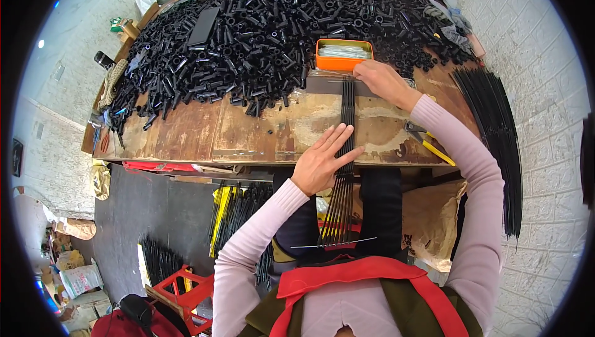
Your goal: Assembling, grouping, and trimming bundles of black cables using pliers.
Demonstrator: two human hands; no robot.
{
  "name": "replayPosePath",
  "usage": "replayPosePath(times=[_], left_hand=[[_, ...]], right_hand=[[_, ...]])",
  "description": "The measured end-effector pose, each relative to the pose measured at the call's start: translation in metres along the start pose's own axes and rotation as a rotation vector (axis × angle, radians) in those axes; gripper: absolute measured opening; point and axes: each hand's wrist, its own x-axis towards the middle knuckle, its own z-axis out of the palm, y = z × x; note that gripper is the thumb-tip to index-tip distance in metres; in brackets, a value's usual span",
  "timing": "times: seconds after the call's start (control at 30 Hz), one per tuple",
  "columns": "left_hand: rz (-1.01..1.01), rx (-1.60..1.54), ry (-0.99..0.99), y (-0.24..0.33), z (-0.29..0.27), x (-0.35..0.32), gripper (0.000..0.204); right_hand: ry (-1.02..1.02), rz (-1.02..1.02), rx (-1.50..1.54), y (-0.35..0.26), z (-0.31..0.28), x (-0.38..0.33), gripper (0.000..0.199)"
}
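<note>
Fingers of the left hand lie spread and flat, pressing on the row of thin black rods at the near table edge. The rods run from the far end, under the right hand, over the edge toward the lap, where a thin silver wire crosses them. The right hand's fingers are curled down on the rods' far ends; whether they pinch cannot be told.

Progress, judged: 1 row laid side by side; a large heap of short black plastic tubes lies unused at far left.

Room: bare worn wooden tabletop left of the hands; orange rectangular tray just beyond the right hand; yellow-handled pliers near right; bundle of long black rods at the right edge.
</note>
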Motion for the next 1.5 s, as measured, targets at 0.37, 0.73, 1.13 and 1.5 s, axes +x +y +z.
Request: replayPosePath(times=[0.37,0.73,1.13,1.5], left_hand=[[0.013,-0.008,-0.004,-0.003,0.004,-0.002,0.082],[0.009,0.000,-0.005,-0.004,0.003,-0.002,0.082],[-0.377,0.141,-0.180,-0.020,-0.070,-0.009,0.084],[-0.001,-0.488,0.128,-0.072,0.022,0.081,0.030]], right_hand=[[-0.102,0.152,0.103,0.000,-0.007,0.004,0.011],[-0.238,0.257,-0.189,0.008,-0.019,-0.005,0.012],[-0.610,0.244,0.729,-0.115,-0.106,-0.038,0.079],[-0.299,0.470,0.799,-0.185,-0.073,-0.057,0.020]])
